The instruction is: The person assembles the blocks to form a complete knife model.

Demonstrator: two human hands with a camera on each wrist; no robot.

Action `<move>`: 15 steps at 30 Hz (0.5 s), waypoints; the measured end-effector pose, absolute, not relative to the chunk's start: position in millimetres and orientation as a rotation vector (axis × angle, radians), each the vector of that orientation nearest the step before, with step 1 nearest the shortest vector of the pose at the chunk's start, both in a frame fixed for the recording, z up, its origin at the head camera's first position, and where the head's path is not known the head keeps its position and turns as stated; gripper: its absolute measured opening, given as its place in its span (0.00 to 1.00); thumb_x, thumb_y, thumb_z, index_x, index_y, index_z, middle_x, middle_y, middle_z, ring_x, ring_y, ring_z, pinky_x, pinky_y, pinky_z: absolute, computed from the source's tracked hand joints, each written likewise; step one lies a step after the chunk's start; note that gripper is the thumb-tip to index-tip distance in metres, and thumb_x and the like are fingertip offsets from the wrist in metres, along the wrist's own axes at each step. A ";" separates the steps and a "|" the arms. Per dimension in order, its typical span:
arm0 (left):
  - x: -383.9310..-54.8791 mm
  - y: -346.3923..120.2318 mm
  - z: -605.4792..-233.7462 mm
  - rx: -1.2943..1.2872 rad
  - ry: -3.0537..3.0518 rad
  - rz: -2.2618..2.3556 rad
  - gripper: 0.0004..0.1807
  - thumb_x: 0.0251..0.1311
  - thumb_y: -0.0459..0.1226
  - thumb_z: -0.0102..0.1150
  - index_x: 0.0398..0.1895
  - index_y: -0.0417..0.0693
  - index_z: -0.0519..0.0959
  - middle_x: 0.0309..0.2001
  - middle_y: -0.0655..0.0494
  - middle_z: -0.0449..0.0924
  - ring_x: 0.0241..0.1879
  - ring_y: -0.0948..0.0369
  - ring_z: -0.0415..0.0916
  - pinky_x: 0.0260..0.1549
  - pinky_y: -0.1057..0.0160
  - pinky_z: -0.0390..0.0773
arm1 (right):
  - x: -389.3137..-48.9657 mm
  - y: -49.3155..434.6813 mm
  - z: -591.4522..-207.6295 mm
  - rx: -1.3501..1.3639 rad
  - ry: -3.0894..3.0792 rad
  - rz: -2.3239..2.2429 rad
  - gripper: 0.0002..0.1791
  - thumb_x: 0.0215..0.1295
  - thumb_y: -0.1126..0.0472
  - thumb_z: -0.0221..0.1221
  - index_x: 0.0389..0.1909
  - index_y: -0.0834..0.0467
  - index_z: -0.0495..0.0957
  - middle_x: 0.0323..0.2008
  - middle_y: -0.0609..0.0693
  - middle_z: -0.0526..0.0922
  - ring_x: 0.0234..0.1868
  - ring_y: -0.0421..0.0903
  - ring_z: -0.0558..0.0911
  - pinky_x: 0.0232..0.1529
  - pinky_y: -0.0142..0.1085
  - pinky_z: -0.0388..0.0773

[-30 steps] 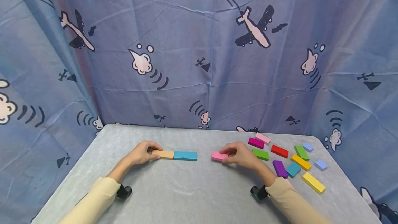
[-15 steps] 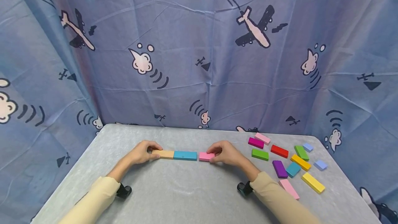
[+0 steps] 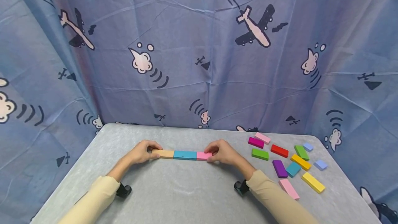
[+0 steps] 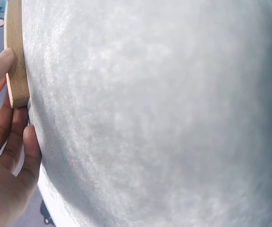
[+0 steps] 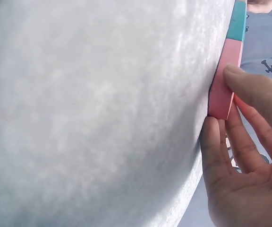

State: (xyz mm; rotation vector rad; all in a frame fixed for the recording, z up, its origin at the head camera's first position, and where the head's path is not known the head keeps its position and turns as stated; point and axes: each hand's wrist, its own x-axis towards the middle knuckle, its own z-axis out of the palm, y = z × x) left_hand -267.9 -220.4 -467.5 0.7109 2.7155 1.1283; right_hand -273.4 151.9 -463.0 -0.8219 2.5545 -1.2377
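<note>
Three flat blocks lie end to end in a straight row on the table: a natural-wood block [image 3: 166, 154], a teal block [image 3: 185, 155] in the middle and a pink block [image 3: 202, 156]. My left hand [image 3: 141, 153] pinches the outer end of the wood block between thumb and fingers. At the other end, my right hand [image 3: 224, 153] pinches the pink block, whose inner end meets the teal one. In the right wrist view, the thumb [image 5: 237, 78] lies on the pink block's near side. The left wrist view shows the wood block's [image 4: 17, 71] bare grain.
Several loose blocks lie scattered on the table's right side, among them a green block [image 3: 260, 154], a red block [image 3: 279, 151], a purple block [image 3: 280, 169], a yellow block [image 3: 313, 182] and a light pink block [image 3: 289, 189]. A patterned curtain [image 3: 180, 89] hangs behind the table [image 3: 174, 196].
My right hand has slid the pink block left across the table until it meets the teal block. The left hand has stayed in place on the wood block.
</note>
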 end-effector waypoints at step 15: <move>-267.3 -220.0 -467.8 0.740 2.735 1.117 0.11 0.60 0.32 0.73 0.45 0.42 0.86 0.42 0.55 0.84 0.41 0.55 0.79 0.44 0.52 0.77 | -268.5 203.1 -454.7 -0.810 2.558 -1.356 0.13 0.64 0.70 0.68 0.48 0.69 0.83 0.45 0.62 0.84 0.45 0.53 0.83 0.50 0.42 0.80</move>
